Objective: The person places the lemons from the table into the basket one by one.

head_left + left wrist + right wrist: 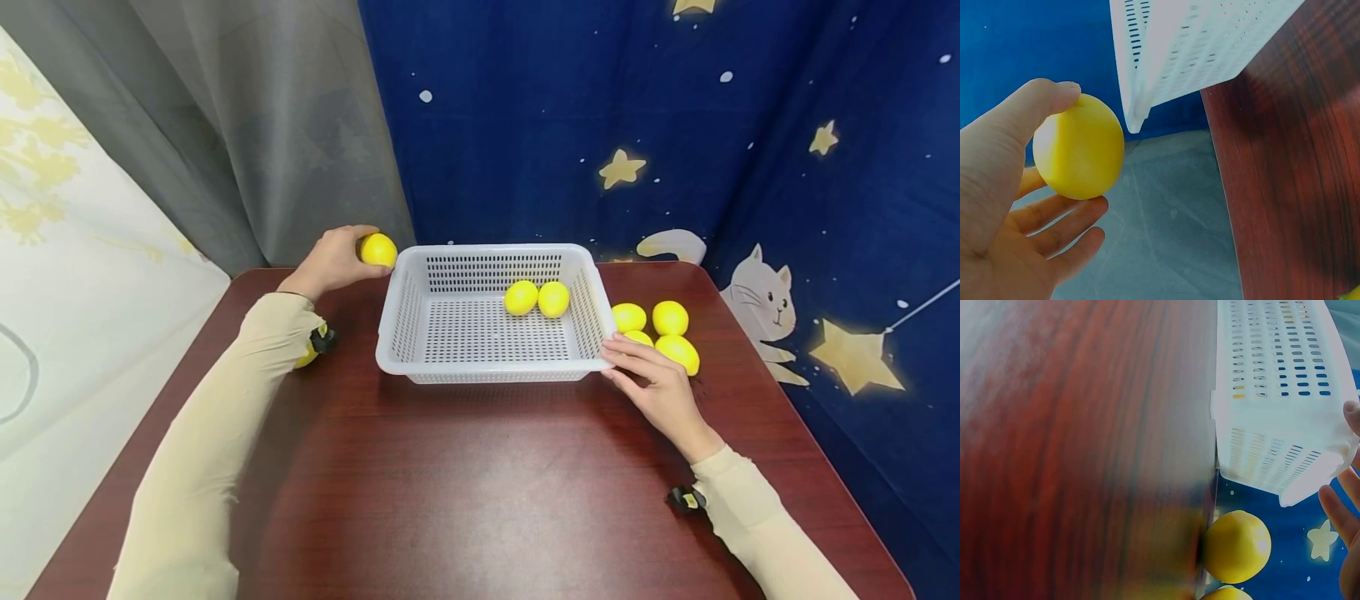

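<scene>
My left hand (335,260) grips a lemon (378,250) between thumb and fingers, just outside the basket's far left corner. In the left wrist view the lemon (1079,147) sits against the thumb and fingertips, the lower fingers spread. A white perforated plastic basket (487,367) stands on the table, with two lemons (521,297) touching each other inside, toward the right. At its near right corner, my right hand (656,387) holds the rim, fingers on top and thumb at the front. In the right wrist view only part of this hand (1350,544) shows.
Several lemons (670,318) lie in a group right of the basket, one partly hidden by the rim and right hand. Another lemon (306,357) is mostly covered by the left forearm. The dark red table (480,492) ends at curtains (510,125) behind.
</scene>
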Tool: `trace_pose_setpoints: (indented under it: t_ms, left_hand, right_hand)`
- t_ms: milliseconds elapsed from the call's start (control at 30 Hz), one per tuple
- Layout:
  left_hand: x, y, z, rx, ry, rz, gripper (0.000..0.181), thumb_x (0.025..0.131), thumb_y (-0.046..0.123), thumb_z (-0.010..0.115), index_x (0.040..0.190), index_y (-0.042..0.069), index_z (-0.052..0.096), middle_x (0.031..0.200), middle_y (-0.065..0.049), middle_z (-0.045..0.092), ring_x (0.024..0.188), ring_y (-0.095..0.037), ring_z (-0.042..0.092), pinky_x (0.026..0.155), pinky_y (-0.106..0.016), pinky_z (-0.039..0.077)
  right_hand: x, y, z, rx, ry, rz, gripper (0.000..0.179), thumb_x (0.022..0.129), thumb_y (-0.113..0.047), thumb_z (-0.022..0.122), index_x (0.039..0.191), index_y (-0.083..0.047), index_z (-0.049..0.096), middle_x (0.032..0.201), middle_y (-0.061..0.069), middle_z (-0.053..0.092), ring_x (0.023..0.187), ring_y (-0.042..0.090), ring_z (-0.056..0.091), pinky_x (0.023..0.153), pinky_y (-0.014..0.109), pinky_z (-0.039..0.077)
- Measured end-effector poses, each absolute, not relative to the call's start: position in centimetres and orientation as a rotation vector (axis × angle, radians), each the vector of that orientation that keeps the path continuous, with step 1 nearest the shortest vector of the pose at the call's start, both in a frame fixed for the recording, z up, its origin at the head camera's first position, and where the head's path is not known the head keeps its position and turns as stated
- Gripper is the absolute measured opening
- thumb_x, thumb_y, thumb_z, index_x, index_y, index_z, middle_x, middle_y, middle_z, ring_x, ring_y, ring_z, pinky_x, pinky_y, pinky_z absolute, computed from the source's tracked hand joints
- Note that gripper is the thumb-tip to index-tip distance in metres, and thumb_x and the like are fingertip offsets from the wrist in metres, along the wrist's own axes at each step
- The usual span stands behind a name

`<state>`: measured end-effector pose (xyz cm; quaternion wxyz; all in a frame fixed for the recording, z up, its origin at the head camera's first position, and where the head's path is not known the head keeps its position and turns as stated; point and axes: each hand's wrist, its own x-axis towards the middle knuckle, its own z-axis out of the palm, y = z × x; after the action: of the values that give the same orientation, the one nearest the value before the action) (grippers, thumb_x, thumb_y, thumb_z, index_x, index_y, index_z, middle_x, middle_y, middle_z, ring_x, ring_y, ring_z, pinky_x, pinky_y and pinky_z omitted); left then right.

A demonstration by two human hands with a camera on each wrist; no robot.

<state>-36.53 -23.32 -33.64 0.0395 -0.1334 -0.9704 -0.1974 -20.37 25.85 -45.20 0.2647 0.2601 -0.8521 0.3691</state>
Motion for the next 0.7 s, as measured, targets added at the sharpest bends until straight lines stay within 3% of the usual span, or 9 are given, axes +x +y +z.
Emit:
trace_pose_setpoints:
  t_ms: [700]
  left_hand:
    - [-36.9, -20.6, -32.7, -0.471, -2.989, -0.57, 0.074, 0.084, 0.032, 0.074, 0.146, 0.003, 0.045, 0.138, -0.022, 0.055, 0.112, -0.035, 0.056, 0.1, -0.05, 0.05]
  right_hand:
    - [-20.4, 25.9, -45.2, 0.701, -2.306, 1.006, 0.049, 0.072, -0.006, 0.085, 0.119, -0.014, 0.073, 0.122, 0.006, 0.073, 0.128, 0.014, 0.06, 0.108, 0.011, 0.039]
